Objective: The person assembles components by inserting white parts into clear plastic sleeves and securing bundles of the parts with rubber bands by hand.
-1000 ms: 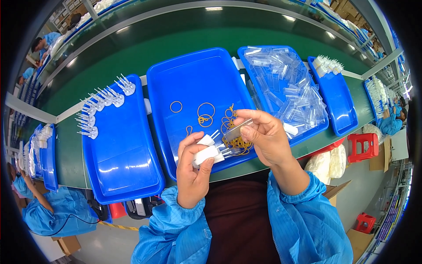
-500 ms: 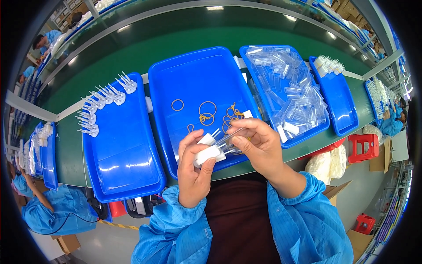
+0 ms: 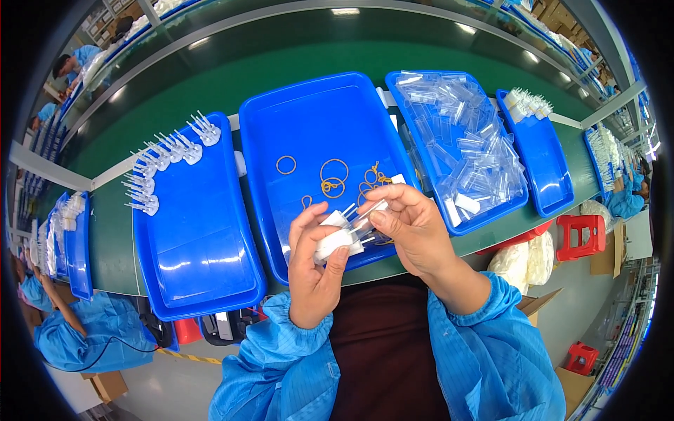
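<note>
My left hand (image 3: 314, 284) is closed around several white plastic pieces (image 3: 333, 243) with thin prongs pointing up and to the right. Between the thumb and fingers of my right hand (image 3: 415, 228) is a clear plastic sleeve (image 3: 367, 219), angled down toward the prongs of one piece. Whether the sleeve encloses a prong fully, I cannot tell. Both hands are above the near edge of a large blue tray (image 3: 309, 105), which holds a few yellowish rubber bands (image 3: 334, 170). Part of a rubber-band heap is hidden behind my right hand.
A blue tray (image 3: 203, 259) at left carries bunches of white pronged pieces (image 3: 163, 156). To the right, one tray is filled with clear sleeves (image 3: 484, 165); a narrower one holds white pieces (image 3: 523, 105). Red stools (image 3: 581, 235) stand on the floor. Another person in blue (image 3: 95, 333) sits at left.
My right hand has tilted slightly and shifted a little left, bringing the clear sleeve closer to the white pieces. My left hand keeps its hold nearly in place.
</note>
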A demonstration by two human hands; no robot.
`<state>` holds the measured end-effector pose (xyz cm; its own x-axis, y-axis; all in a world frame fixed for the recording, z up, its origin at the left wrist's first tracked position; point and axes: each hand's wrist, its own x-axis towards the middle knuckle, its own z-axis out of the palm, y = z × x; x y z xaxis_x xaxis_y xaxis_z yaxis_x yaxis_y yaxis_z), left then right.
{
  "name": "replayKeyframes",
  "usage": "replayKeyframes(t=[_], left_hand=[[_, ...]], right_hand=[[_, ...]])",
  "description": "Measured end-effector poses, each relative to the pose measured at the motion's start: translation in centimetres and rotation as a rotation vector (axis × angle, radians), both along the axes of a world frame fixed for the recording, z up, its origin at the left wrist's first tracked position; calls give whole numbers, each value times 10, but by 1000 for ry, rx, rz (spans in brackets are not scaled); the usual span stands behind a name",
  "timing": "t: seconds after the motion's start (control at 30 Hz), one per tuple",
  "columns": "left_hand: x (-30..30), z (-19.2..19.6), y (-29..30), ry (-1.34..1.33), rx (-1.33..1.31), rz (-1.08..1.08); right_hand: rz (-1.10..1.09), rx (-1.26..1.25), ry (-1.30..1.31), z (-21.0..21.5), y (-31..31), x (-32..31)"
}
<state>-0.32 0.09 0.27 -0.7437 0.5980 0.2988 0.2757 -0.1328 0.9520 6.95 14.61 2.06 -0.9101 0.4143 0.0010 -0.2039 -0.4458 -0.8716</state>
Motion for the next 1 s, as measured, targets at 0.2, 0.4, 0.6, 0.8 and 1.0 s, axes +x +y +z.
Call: replayKeyframes(t=[0.2, 0.4, 0.6, 0.8, 1.0], left_hand=[[-1, 0, 0, -96, -20, 6], [-2, -6, 4, -202, 124, 12], [-5, -5, 7, -142, 43, 9], [-4, 1, 3, 120, -85, 9], [-6, -1, 1, 159, -132, 3]], right_hand=[[-22, -21, 25, -6, -2, 1], [-65, 49, 81, -10, -9, 2], [-157, 219, 44, -7, -14, 5], [-39, 77, 5, -7, 2, 2], [-48, 65, -23, -2, -6, 6]])
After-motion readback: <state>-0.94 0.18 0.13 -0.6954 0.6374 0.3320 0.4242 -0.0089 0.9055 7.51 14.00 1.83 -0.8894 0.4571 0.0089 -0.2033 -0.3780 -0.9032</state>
